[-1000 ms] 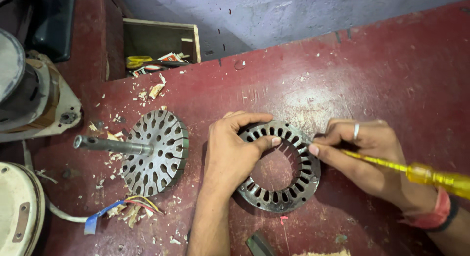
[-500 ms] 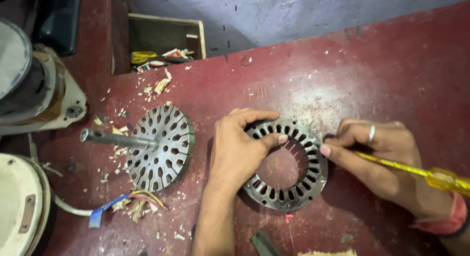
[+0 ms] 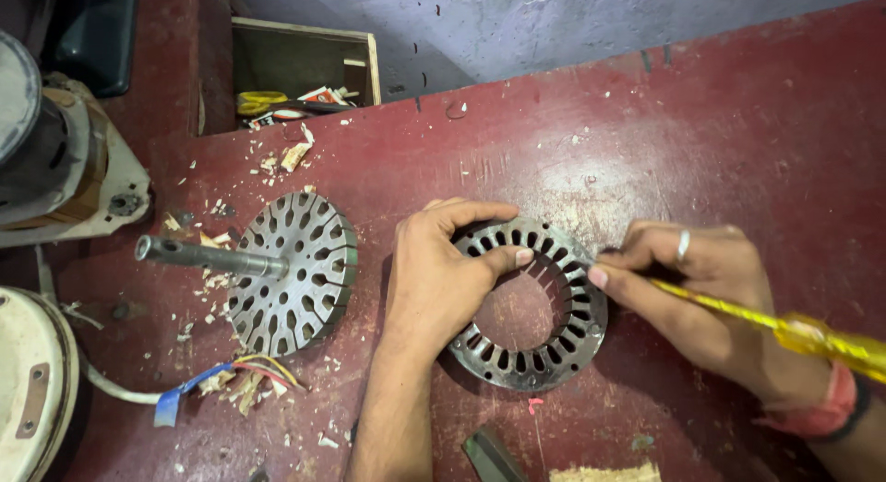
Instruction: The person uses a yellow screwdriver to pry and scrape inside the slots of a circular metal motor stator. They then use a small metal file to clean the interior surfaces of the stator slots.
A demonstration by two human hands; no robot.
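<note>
Item: slotted steel stator core [image 3: 531, 302], a ring lying flat on the dark red workbench [image 3: 720, 122], centre-right. Left hand [image 3: 443, 274]: fingers spread over the ring's left side, thumb hooked on the inner edge, pressing it down. Right hand [image 3: 692, 288]: closed in a pinch around a yellow-handled screwdriver [image 3: 784, 330], whose tip is hidden behind the fingers at the ring's right-hand slots. Step in hand, by my reading: working the tool in one slot while the ring is steadied. The next move likely calls for a firm hold on the ring and careful aim at a neighbouring slot. Adjacent: a rotor [image 3: 291, 270] with its shaft, well left of the ring; wire offcuts [image 3: 245, 376] and scraps below it; an open wooden box [image 3: 300, 71] at the rear.
</note>
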